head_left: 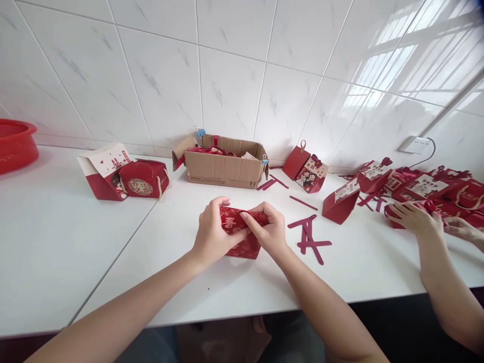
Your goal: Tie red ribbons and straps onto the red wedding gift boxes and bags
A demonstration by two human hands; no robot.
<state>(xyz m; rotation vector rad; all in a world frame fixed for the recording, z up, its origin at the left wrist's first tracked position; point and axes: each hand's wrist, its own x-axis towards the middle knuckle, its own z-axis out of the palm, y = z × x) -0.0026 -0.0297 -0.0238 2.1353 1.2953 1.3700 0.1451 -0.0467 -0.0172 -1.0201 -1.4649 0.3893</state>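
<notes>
A red printed gift box (pixel 242 251) with pale lettering stands on the white table in front of me. My left hand (pixel 215 229) grips its left side, fingers behind it and thumb across the front. My right hand (pixel 269 227) holds the upper right part, with the thumb pressed on the top edge near the left thumb. The fingers cover much of the box's top, so its closure is hidden. Just right of the box lie several dark red strips (pixel 310 241), crossed over each other.
A cardboard box (pixel 223 169) with red items stands by the tiled wall. Finished-looking gift boxes (pixel 143 180) sit left, others (pixel 340 201) right. A red basin (pixel 17 146) is far left. A co-worker's hands (pixel 416 219) handle red boxes at right.
</notes>
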